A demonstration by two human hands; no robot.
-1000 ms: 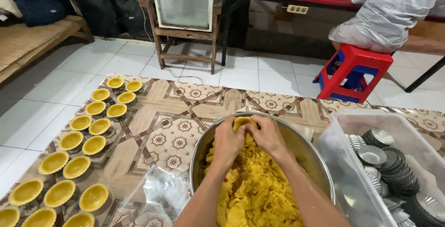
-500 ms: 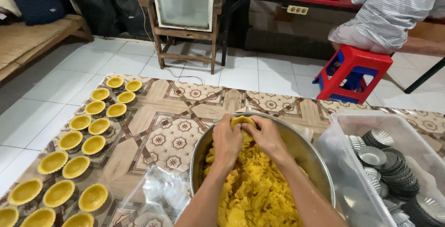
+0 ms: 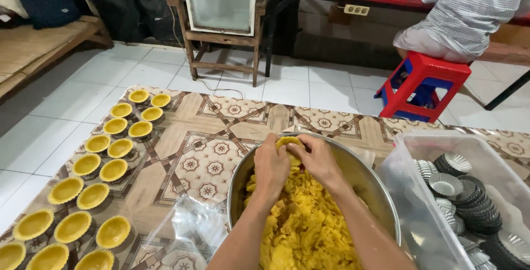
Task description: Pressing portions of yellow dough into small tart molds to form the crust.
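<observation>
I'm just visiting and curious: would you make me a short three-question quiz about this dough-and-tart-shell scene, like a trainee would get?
1. True or false: both hands, the left hand and the right hand, are pressing a lump of dough over the metal bowl.
2. Where do the dough-lined tart shells lie?
A. On the patterned mat, to the left of the bowl
B. Inside the clear plastic tub
C. On the red stool
3. Fill in: the clear plastic tub on the right holds empty metal tart ____.

Key: 1 true; 2 A; 3 moulds.
</observation>
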